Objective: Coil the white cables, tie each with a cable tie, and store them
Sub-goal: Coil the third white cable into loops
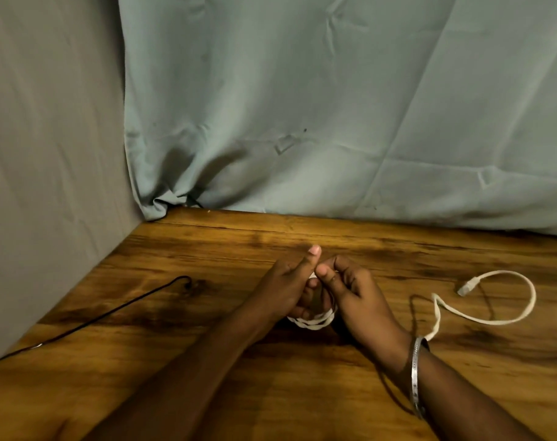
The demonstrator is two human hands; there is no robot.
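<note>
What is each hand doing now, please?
Left hand: closed on the white cable coil.
Right hand: closed, pinching the same cable.

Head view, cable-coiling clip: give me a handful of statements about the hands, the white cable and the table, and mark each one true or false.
1. Both hands, left hand and right hand, have a grip on the white cable. True.
2. The whole cable is already coiled. False: a loose length with its plug still lies on the wooden table, to the right of the hands.
3. A metal bangle sits on the left wrist. False: it is on the right wrist.
4. A thin black cord lies on the table to the left of the hands. True.
5. A cable tie is fastened around the coil. False: none can be seen on it.
</note>
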